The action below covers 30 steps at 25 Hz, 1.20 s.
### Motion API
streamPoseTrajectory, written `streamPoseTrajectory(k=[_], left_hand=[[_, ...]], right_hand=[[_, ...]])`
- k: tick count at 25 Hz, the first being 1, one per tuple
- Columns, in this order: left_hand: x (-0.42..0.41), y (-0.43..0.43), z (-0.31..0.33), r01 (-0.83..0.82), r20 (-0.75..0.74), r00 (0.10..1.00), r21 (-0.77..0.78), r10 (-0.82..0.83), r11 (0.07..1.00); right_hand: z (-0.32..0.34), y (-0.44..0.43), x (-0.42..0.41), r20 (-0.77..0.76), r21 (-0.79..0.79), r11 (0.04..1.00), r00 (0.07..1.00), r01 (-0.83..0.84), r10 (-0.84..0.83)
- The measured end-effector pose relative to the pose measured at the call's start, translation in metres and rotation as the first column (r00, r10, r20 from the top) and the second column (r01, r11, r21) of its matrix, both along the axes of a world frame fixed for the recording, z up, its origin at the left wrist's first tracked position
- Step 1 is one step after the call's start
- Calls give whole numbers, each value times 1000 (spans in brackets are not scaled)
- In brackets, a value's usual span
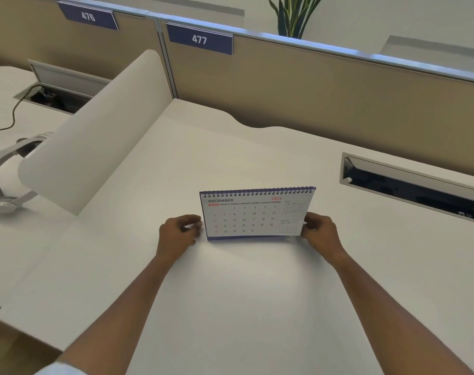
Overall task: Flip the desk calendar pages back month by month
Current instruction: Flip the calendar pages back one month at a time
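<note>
A spiral-bound desk calendar stands upright on the white desk, its front page reading DECEMBER 2026. My right hand pinches the lower right corner of the front page. My left hand is at the calendar's lower left edge with fingers curled; whether it touches the calendar I cannot tell.
A curved white divider rises at the left. A tan partition with labels 476 and 477 closes the back. An open cable slot lies at the right. A headset and a cable sit on the neighbouring desk.
</note>
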State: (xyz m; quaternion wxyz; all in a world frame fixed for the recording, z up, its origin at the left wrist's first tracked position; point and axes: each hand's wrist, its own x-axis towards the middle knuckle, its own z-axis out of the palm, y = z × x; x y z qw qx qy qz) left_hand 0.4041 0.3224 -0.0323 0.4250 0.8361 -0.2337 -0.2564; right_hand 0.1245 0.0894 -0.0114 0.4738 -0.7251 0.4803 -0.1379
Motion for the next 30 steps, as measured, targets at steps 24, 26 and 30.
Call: streamPoseTrajectory(k=[24,26,30], left_hand=[[-103,23,33,-432,-273,887,-203,373,879],[-102,27,33,-432,-314,879,-207,358,878],[-101,31,38,-430,-377,864,-212,333,877]], right_hand=[[15,83,-18,311,275,854,800,441,-513],[19,86,-19,330,292,847,785,444,-525],[22,91,-22,306,217,855,799,471,-518]])
